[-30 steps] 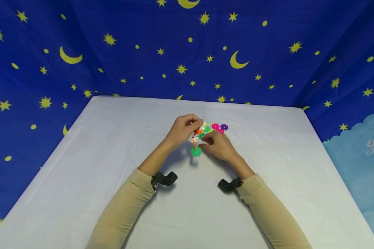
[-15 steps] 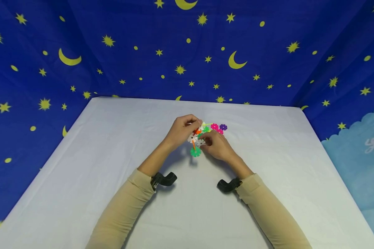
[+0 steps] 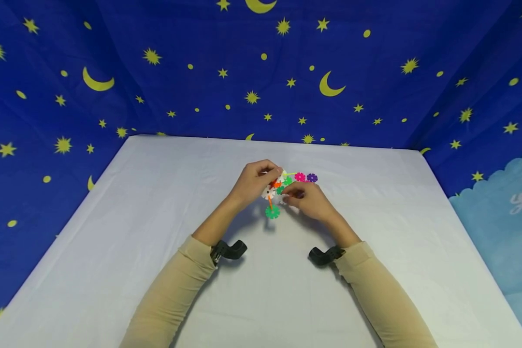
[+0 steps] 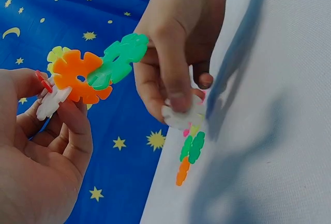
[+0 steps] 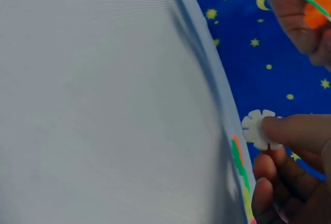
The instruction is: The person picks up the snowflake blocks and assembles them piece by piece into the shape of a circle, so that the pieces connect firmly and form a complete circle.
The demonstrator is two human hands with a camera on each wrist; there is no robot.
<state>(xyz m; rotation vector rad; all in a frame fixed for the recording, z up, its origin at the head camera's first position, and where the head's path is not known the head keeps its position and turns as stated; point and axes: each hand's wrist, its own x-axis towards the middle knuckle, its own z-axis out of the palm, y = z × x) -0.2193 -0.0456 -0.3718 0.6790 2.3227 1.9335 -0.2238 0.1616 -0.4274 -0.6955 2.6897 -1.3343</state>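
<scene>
My left hand (image 3: pixel 258 181) pinches a joined cluster of plastic snowflake discs between thumb and fingers. In the left wrist view an orange disc (image 4: pixel 77 76) slots into a green disc (image 4: pixel 121 61), with a white disc (image 4: pixel 53 103), a red one (image 4: pixel 44 81) and a yellow one behind. Just right of the cluster, my right hand (image 3: pixel 311 200) pinches a loose white disc (image 5: pixel 256 128), whose notched rim sticks out past the thumb. That disc is apart from the orange and green discs in the left wrist view.
Beyond my right hand lie more discs on the white table (image 3: pixel 243 299), among them a pink one (image 3: pixel 300 177) and a purple one (image 3: pixel 312 178). A blue star-and-moon curtain (image 3: pixel 200 87) stands behind the table.
A white disc has come into sight at my right fingertips. My right hand has since shifted slightly right, away from the cluster. My left hand has stayed in place.
</scene>
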